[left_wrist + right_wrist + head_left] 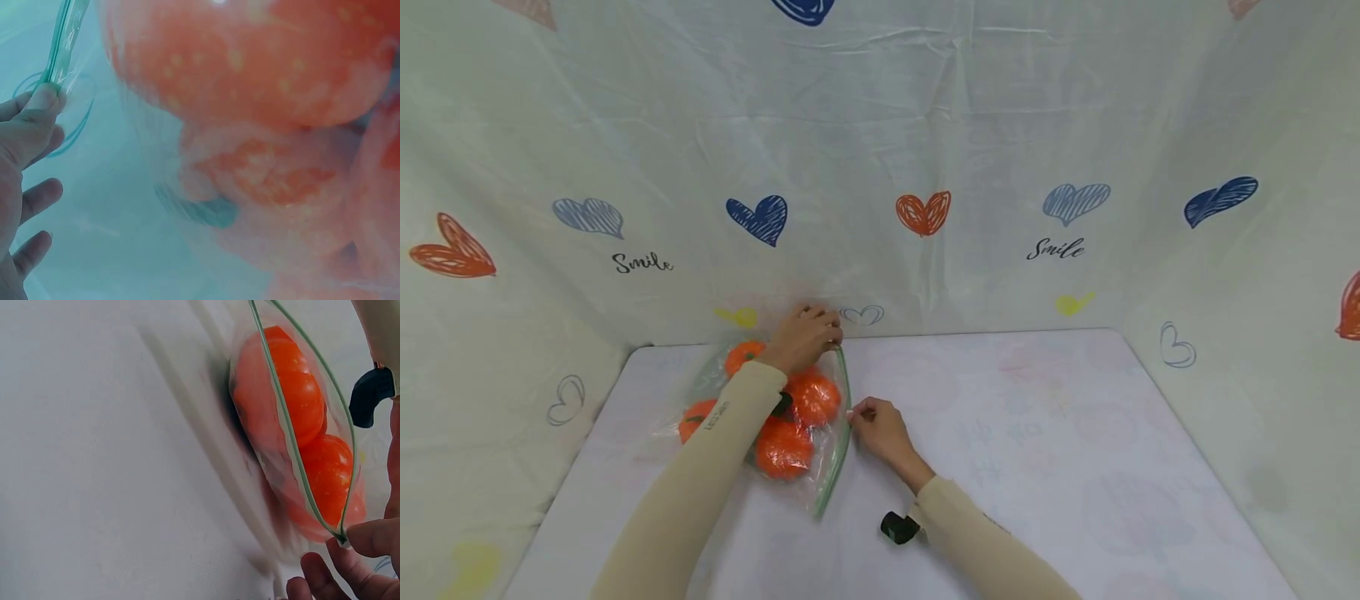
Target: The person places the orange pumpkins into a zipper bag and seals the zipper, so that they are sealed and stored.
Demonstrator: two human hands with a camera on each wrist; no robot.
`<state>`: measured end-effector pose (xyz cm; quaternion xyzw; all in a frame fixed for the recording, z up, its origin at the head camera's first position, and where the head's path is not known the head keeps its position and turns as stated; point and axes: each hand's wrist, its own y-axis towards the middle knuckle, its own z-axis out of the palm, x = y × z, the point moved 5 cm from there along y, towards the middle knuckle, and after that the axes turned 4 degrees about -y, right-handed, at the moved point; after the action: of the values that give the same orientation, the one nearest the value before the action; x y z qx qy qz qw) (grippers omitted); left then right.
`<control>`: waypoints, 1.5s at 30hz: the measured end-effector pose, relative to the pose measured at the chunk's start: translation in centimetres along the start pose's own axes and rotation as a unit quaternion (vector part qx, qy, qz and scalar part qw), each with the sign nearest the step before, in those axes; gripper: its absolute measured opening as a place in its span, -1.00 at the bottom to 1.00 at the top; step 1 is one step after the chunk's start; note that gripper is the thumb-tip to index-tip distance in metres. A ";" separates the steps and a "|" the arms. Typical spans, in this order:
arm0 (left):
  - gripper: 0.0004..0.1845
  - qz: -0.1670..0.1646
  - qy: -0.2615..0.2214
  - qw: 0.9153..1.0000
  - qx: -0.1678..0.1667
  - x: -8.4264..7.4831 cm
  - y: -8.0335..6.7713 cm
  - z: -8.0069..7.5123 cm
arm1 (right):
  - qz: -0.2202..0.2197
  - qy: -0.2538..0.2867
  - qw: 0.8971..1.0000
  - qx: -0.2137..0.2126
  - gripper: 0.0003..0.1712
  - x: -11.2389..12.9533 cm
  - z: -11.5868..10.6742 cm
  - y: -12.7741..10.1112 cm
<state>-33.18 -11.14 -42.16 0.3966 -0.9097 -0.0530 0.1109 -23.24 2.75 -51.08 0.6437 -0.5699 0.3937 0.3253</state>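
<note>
A clear zip bag [827, 467] with a green zip edge lies on the table, holding several orange pumpkins [784, 450], one with a dark green stem [215, 211]. At the far end of the zip, my left hand [802, 340] pinches the green strip between thumb and forefinger, other fingers spread in the left wrist view. Midway along the zip, my right hand [883, 429] pinches a small white slider [344, 542] where the two green strips meet. From there toward the near end the bag's mouth gapes in the right wrist view, showing pumpkins inside.
The white table [1037, 467] extends to the right of the bag. Behind it hangs a pale curtain [985, 133] printed with hearts and "Smile". A black wrist camera [898, 527] sits beside the right sleeve. The left forearm [700, 467] crosses over the bag.
</note>
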 end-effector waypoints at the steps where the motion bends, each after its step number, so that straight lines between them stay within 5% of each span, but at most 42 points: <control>1: -0.93 -0.002 -0.003 1.000 0.000 0.1 -0.1 0.0 | 0.003 0.000 1.000 0.002 -0.83 0.0 0.0 -0.1; 31: -0.92 -0.102 -0.055 0.993 -0.018 2.4 -0.9 -1.2 | -0.009 -0.010 0.997 0.073 -0.86 -0.2 0.1 -7.1; 45: -0.86 -0.138 -0.031 0.990 -0.014 3.0 -1.4 -1.1 | -0.023 -0.024 0.996 0.083 -0.90 0.0 -0.8 -9.0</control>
<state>-33.94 -14.29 -40.82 0.5146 -0.8487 -0.0925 0.0793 -14.49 4.73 -50.44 0.6906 -0.5279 0.4169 0.2656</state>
